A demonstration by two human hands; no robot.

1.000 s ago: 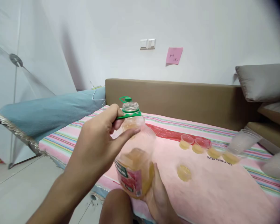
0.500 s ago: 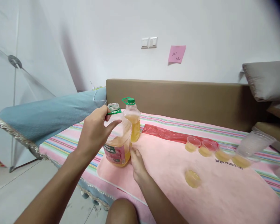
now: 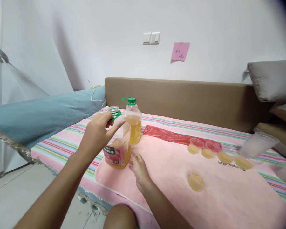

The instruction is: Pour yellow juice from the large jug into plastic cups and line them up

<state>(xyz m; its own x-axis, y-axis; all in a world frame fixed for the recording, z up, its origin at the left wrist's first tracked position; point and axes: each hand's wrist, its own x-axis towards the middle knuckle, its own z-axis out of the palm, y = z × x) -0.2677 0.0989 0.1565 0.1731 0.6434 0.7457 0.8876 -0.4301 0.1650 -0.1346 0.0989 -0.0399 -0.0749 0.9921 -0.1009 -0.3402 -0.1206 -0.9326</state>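
Large clear plastic bottle point(image 3: 124, 138) left of centre in the frame, upright on the pink mat point(image 3: 164, 162); threaded mouth uncapped, green carry handle point(image 3: 119, 114) at the neck, pink-and-red label with a dark green panel and white characters, amber liquid low in the body. Your left hand point(image 3: 97, 128) pinches that handle, thumb stretched out along the shoulder. Your right hand point(image 3: 140, 170) is loosely open, fingers slightly bent, just beside the bottle's lower right side; whether the fingertips touch it, you can't tell from here. Just behind stands a second bottle point(image 3: 135, 128), green-capped, yellow liquid inside, its lower left overlapped by the first. Your left hand covers part of the near bottle's left shoulder; the label masks much of the liquid, so its level reads poorly. Right of centre, the lone plastic cup point(image 3: 195, 182) has walls too faint to trace. Row of cups point(image 3: 208, 153) beyond it blurs toward the right; the mat's dark lettering point(image 3: 231, 166) is smeared. Both your forearms run off the bottom edge.
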